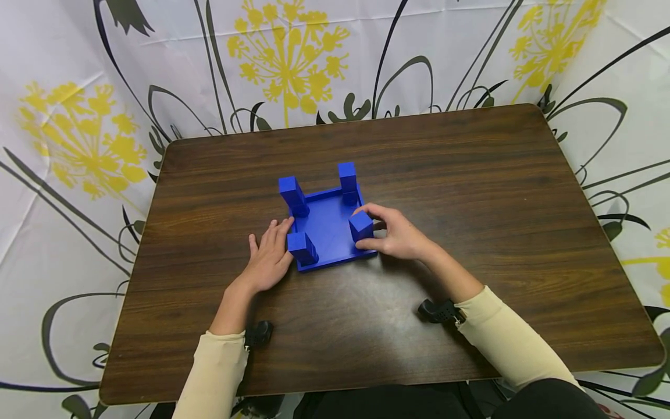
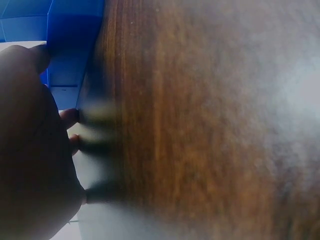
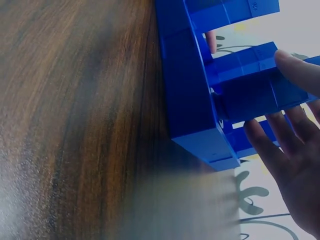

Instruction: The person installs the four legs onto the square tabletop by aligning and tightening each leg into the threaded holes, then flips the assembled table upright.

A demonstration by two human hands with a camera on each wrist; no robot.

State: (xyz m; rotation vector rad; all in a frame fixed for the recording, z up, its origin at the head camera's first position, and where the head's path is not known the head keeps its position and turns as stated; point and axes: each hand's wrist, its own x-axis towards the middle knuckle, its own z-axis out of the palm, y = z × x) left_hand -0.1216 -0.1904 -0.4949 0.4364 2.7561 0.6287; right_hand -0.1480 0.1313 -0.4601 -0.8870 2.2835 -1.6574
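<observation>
A shallow blue square tray lies on the table, with a blue square post standing up at each corner. My right hand grips the near right post, thumb on its near side and fingers on the far side. In the right wrist view that post rises from the tray's corner, between thumb and fingers. Against the tray's left side rests my left hand, its fingers fairly straight, beside the near left post. The far left post leans outward in the view; the far right post stands untouched.
The dark wood-grain table extends around the tray on all sides. A white cloth with yellow flowers hangs behind and beside it. Each wrist carries a small black camera, such as the one at the right wrist.
</observation>
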